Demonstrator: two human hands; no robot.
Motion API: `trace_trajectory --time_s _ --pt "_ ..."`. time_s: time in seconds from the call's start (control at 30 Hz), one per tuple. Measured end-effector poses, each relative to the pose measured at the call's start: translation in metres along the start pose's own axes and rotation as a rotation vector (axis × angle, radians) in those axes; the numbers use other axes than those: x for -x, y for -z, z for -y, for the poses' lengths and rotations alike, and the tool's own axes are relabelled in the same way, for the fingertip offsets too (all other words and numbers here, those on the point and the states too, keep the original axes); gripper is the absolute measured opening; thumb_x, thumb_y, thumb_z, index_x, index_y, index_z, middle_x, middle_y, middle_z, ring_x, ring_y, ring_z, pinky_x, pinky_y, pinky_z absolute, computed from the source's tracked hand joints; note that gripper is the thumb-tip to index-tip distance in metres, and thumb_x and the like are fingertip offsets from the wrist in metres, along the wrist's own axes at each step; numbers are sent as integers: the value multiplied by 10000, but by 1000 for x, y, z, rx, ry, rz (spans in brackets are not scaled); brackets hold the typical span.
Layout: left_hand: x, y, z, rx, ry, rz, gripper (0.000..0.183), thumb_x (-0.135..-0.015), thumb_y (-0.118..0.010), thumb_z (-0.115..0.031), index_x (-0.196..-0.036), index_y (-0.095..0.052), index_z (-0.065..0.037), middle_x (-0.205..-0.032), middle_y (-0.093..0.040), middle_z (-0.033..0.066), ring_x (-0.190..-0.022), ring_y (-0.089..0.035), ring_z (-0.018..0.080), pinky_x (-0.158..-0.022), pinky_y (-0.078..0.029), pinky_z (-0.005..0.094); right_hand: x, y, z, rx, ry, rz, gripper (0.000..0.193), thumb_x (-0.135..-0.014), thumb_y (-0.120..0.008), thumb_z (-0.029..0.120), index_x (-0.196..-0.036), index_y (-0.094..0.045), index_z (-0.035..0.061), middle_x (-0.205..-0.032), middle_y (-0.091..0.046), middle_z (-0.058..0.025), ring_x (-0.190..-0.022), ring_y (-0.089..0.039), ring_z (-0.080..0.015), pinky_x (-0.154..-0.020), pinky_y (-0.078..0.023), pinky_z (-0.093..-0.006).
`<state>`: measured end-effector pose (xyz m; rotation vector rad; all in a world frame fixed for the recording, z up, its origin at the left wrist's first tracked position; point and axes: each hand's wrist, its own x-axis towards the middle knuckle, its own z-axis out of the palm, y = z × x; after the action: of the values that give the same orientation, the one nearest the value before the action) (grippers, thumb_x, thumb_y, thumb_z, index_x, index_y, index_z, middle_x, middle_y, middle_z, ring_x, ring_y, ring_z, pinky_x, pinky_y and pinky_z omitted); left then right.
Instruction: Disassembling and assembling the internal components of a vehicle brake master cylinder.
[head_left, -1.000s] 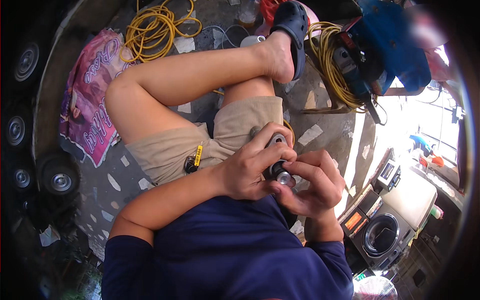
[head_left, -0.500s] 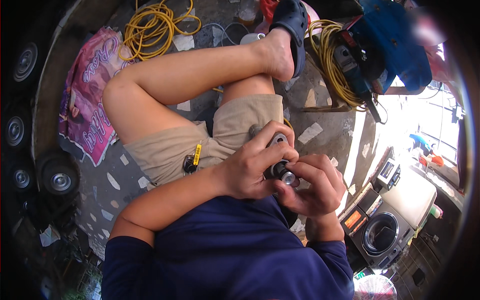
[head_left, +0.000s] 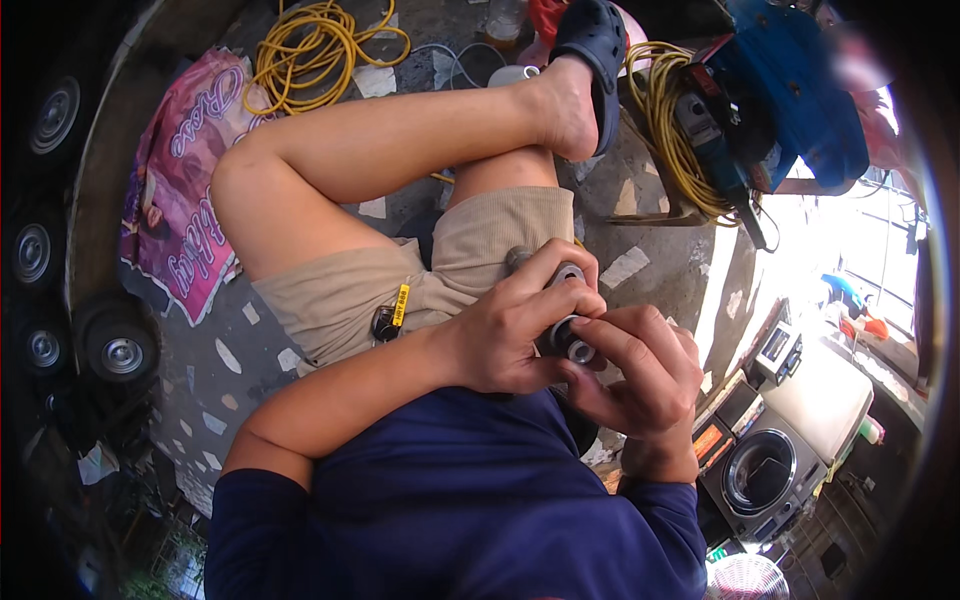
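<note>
Above my lap, my left hand (head_left: 512,335) is wrapped round a grey metal cylinder-shaped part (head_left: 568,275) with a flange. One dull grey end of it sticks out past my fingers toward my thigh. At the other end is a dark round piece with a bright, hollow silver tip (head_left: 580,352). The thumb and forefinger of my right hand (head_left: 645,370) are pinched at this dark piece, beside the silver tip. My fingers cover most of the metal part's body. A yellow-tagged key fob (head_left: 388,318) lies on my beige shorts (head_left: 330,300).
A yellow hose coil (head_left: 305,60) and a pink printed sheet (head_left: 190,190) lie on the floor at the far left. An angle grinder (head_left: 705,130) and a yellow coil stand at the far right. A washing machine (head_left: 815,440) is at right, a fan (head_left: 745,578) below it, wheels (head_left: 122,355) at left.
My right fingers have shifted slightly at the dark piece, and its silver tip now shows its hollow end more plainly. My left hand keeps its hold. The whole view has moved a little.
</note>
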<state>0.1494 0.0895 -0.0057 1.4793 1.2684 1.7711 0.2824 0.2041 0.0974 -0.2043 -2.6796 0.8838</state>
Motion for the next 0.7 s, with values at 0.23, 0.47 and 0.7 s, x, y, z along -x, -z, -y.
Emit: trace_trajectory --time_s 0.23,0.47,0.7 --pt "-2 2 -4 47 20 14 376 -912 -768 -287 -1099 -627 8 -1165 -513 203 -919 -635 258 -802 -542 359 -1 3 -2 22 32 -17 343 -700 -841 64 -1012 -722 -14 -836 -670 -98 -663 -692 -203 -562 -565 -313" --pt "-6 1 -9 20 6 20 481 -731 -863 -139 -1113 -612 11 -1172 -521 202 -949 -634 269 -818 -543 365 -9 14 1 15 70 0 324 -689 -840 31 -990 -728 -10 -848 -670 -95 -680 -701 -218 -568 -574 -319" --pt "-7 0 -13 19 39 12 587 -634 -865 -104 -1142 -592 5 -1097 -574 178 -1085 -583 341 -874 -536 403 -10 13 4 94 105 21 310 -692 -827 -11 -983 -721 -14 -889 -673 -102 -730 -720 -229 -602 -602 -339"
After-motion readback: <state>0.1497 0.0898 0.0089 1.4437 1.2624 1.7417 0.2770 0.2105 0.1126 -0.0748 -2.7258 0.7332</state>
